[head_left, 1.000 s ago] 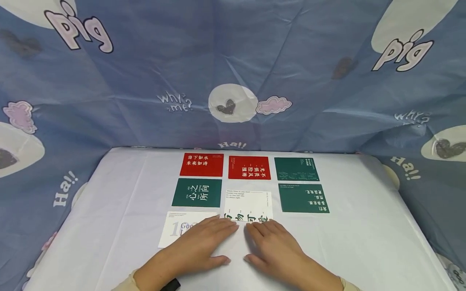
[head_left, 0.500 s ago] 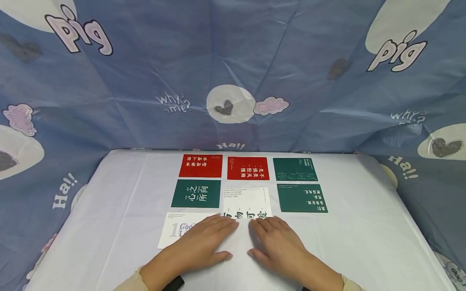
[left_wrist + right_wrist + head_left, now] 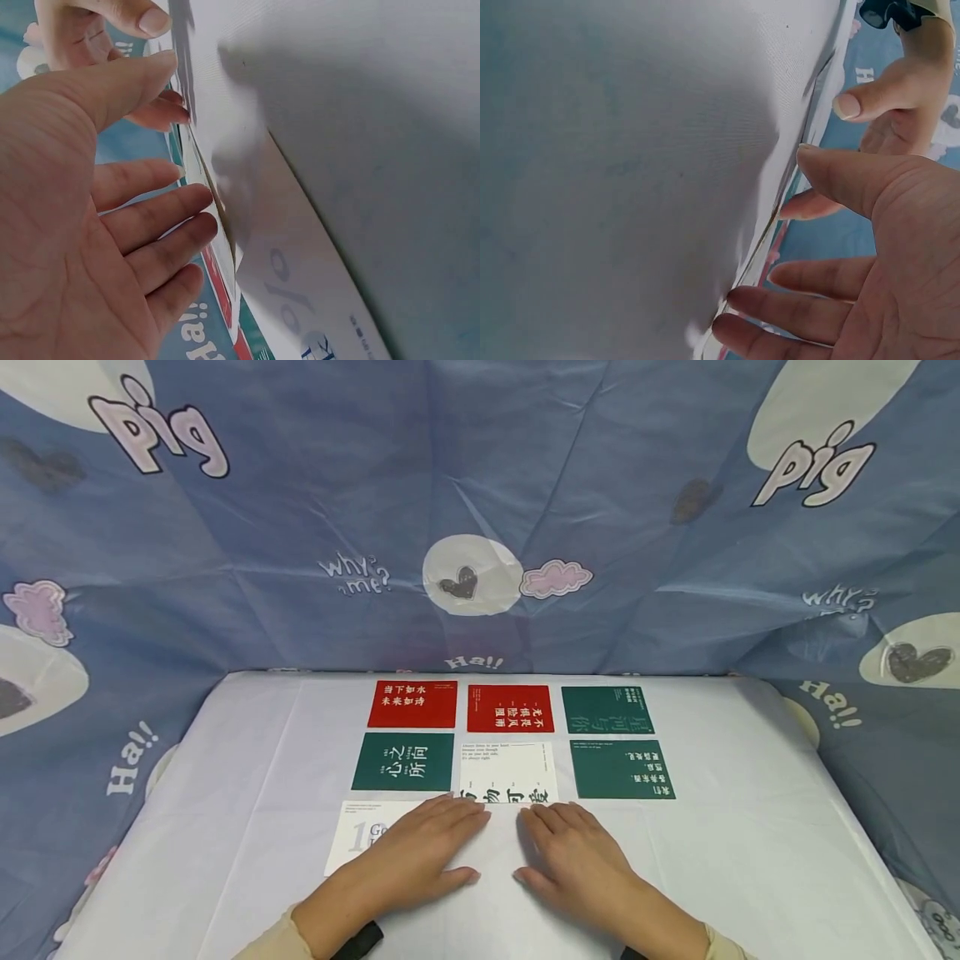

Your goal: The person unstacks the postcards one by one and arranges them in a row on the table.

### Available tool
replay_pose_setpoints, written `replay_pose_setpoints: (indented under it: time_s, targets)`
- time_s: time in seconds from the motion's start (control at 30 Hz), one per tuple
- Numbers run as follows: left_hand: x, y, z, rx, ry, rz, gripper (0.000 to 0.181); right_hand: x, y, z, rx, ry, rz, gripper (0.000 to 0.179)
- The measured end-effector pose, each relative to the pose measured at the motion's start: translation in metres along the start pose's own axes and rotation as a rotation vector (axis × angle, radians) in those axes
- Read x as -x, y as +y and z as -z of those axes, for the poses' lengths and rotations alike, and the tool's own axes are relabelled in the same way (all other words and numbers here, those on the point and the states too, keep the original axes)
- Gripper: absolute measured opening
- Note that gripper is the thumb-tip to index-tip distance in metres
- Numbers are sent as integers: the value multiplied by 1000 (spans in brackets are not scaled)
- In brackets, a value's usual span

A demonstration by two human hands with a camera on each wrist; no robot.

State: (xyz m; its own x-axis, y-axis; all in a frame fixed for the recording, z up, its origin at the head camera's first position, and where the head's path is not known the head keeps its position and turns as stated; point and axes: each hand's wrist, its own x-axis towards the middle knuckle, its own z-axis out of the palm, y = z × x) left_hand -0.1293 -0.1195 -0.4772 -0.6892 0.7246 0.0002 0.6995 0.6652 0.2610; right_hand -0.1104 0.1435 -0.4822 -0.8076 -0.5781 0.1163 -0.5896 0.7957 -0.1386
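Note:
A white card with green Chinese characters (image 3: 510, 770) lies in the middle of the table. My left hand (image 3: 416, 853) has its fingertips at that card's near left edge, fingers extended. Opposite it, my right hand (image 3: 581, 862) reaches the near right edge with fingers lightly bent and gripping nothing. In the left wrist view, the thumb and fingers of the left hand (image 3: 112, 217) stand apart. The right wrist view shows the right hand (image 3: 855, 262) likewise spread beside the card edge. Partly under the left hand and forearm is a white card with grey numerals and blue lettering (image 3: 356, 822).
Two red cards (image 3: 412, 704) and a dark green card (image 3: 607, 710) form the back row. Green cards flank the middle one, one on the left (image 3: 403, 762) and one on the right (image 3: 624, 770). A blue patterned cloth (image 3: 480, 468) hangs behind the white-covered table (image 3: 750, 843).
The middle white card has slid away from me, so it now sits closer to the red cards and between the green ones. Both hands moved forward slightly with it, the right also shifting slightly right.

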Motion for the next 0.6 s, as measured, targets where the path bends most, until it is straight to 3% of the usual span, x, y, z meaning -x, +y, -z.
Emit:
replay_pose_setpoints:
  time_s: [0.27,0.43,0.6]
  targets:
    - [7,-5,5,11,50,12,70,4,5,3,1,43,-19,67]
    - [13,-12,12,24,63,80,69,10,12,9,-5,52,-53,68]
    - [24,-21,24,34,115,171,70,17,23,17,12,68,-106,69]
